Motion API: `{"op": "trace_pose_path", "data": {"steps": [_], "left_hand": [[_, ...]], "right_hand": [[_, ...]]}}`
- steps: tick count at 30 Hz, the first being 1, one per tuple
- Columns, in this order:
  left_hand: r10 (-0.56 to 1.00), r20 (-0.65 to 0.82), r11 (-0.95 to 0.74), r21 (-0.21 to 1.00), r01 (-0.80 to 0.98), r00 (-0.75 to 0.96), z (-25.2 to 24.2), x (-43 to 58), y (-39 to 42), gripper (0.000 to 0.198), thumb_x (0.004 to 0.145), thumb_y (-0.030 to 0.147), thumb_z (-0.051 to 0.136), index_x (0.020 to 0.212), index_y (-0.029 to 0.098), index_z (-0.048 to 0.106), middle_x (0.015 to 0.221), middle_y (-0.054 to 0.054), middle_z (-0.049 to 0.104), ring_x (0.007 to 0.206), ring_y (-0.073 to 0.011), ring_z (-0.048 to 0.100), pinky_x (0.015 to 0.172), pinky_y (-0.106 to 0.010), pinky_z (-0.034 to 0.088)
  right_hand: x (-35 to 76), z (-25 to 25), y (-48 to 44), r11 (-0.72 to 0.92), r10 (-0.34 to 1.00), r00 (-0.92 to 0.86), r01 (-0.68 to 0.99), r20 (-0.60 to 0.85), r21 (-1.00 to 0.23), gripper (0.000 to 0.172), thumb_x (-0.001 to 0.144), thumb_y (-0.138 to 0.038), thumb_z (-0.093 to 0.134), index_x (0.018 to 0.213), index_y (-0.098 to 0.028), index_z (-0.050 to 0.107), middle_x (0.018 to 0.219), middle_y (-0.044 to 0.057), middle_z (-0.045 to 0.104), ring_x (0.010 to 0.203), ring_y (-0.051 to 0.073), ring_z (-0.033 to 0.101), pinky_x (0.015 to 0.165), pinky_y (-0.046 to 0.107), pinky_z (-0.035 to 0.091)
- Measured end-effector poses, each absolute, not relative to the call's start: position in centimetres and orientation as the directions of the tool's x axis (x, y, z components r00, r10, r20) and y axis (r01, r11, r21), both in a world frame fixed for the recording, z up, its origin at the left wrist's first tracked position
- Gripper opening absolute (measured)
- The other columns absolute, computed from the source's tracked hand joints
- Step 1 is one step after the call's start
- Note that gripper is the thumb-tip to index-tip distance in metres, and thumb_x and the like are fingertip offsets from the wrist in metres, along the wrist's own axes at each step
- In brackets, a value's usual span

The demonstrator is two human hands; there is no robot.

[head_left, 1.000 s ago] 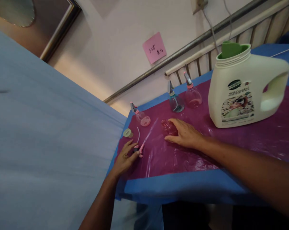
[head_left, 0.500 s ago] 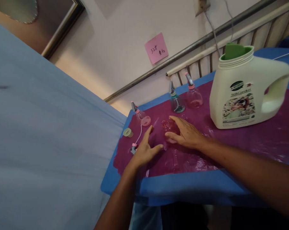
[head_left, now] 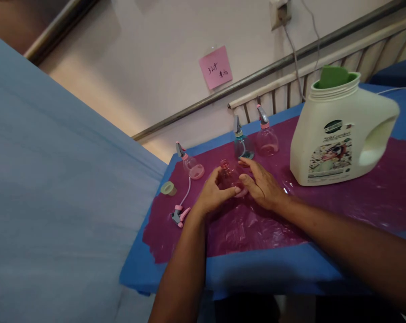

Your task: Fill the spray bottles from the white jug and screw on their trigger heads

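A small clear pink bottle with no top stands on the purple plastic sheet, held between both hands. My left hand curls round its left side, thumb touching the base. My right hand cups its right side. A loose pink and grey spray head with a white tube lies to the left of my left hand.
A large cream detergent jug with a green spout stands at the right. Three small spray bottles stand behind: pink, teal, pink. A green cap lies on the blue table cover. Blue cloth fills the left.
My left hand let go of the spray head and moved right to the open pink bottle. Both hands now close on that bottle, which stands upright.
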State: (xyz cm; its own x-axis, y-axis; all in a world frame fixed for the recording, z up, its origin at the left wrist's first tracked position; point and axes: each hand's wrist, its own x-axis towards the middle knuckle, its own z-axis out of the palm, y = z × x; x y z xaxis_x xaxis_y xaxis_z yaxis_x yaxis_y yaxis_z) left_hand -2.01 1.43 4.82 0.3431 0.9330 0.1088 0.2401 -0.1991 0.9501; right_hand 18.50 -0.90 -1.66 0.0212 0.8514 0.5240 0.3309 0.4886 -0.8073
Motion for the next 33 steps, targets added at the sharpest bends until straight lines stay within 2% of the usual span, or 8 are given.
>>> {"op": "trace_pose_path", "data": {"steps": [8,13,16,20,24,29,31,33], "left_hand": [[0.901,0.076,-0.202,0.944,0.259,0.428,1.8,-4.0,0.9,0.096,0.075,0.041,0.104,0.157,0.026,0.056,0.157,-0.013,0.068,0.144,-0.0359,0.067,0.123,-0.051,0.054],[0.854,0.038,-0.288,0.865,0.410,0.519,1.4,-4.7,1.4,0.110,0.075,0.051,0.104,0.166,0.027,0.048,0.172,-0.015,0.055,0.158,-0.0393,0.055,0.135,-0.058,0.042],[0.825,0.048,-0.335,0.844,0.419,0.563,1.7,-4.8,1.3,0.118,0.074,0.053,0.104,0.171,0.028,0.042,0.177,-0.014,0.050,0.163,-0.0395,0.049,0.139,-0.057,0.038],[0.833,0.076,-0.335,0.858,0.389,0.548,1.7,-4.7,1.2,0.105,0.079,0.045,0.101,0.167,0.027,0.048,0.168,-0.012,0.060,0.154,-0.0362,0.059,0.133,-0.053,0.046],[0.839,0.067,-0.291,0.894,0.342,0.540,1.6,-4.4,1.2,0.100,0.075,0.040,0.103,0.161,0.025,0.053,0.160,-0.011,0.067,0.145,-0.0348,0.066,0.128,-0.052,0.051],[0.841,0.066,-0.289,0.894,0.342,0.537,2.0,-4.4,1.0,0.097,0.076,0.039,0.101,0.159,0.024,0.054,0.158,-0.011,0.069,0.143,-0.0342,0.069,0.126,-0.052,0.053],[0.838,0.068,-0.301,0.885,0.354,0.542,2.3,-4.5,1.0,0.095,0.077,0.039,0.099,0.159,0.025,0.054,0.157,-0.011,0.069,0.142,-0.0343,0.069,0.126,-0.051,0.053],[0.838,0.070,-0.319,0.868,0.382,0.541,2.5,-4.5,1.1,0.095,0.077,0.039,0.099,0.159,0.025,0.054,0.159,-0.011,0.069,0.144,-0.0350,0.068,0.127,-0.052,0.052]], "right_hand": [[18.8,-2.3,-1.0,0.526,0.822,0.023,0.351,0.569,-0.774,0.068,0.113,-0.071,0.046,0.162,-0.024,0.054,0.156,0.019,0.070,0.145,0.035,0.067,0.125,0.062,0.051],[18.9,-2.6,-1.0,0.515,0.823,0.045,0.361,0.566,-0.778,0.067,0.113,-0.070,0.047,0.163,-0.027,0.053,0.158,0.018,0.069,0.147,0.036,0.065,0.126,0.065,0.048],[19.1,-2.5,-1.2,0.535,0.810,0.031,0.370,0.586,-0.759,0.067,0.113,-0.070,0.047,0.164,-0.028,0.052,0.160,0.017,0.067,0.147,0.036,0.065,0.126,0.064,0.049],[19.6,-1.6,-1.4,0.573,0.774,0.025,0.400,0.633,-0.716,0.067,0.113,-0.071,0.046,0.163,-0.027,0.053,0.160,0.017,0.067,0.145,0.035,0.066,0.123,0.063,0.052],[20.4,1.0,-1.9,0.604,0.718,0.039,0.461,0.695,-0.650,0.065,0.113,-0.070,0.049,0.163,-0.029,0.055,0.160,0.015,0.067,0.141,0.034,0.068,0.122,0.061,0.053],[24.0,5.6,-4.7,0.682,0.603,-0.029,0.537,0.797,-0.496,0.061,0.113,-0.066,0.051,0.162,-0.030,0.056,0.153,0.014,0.072,0.135,0.031,0.072,0.115,0.058,0.059],[26.6,6.9,-6.5,0.662,0.555,-0.016,0.614,0.832,-0.430,0.062,0.112,-0.066,0.055,0.161,-0.029,0.057,0.151,0.016,0.072,0.134,0.032,0.073,0.114,0.059,0.059],[29.6,7.7,-8.4,0.567,0.524,0.085,0.707,0.847,-0.422,0.059,0.111,-0.064,0.055,0.160,-0.030,0.060,0.149,0.016,0.073,0.131,0.033,0.075,0.112,0.060,0.060]]}}
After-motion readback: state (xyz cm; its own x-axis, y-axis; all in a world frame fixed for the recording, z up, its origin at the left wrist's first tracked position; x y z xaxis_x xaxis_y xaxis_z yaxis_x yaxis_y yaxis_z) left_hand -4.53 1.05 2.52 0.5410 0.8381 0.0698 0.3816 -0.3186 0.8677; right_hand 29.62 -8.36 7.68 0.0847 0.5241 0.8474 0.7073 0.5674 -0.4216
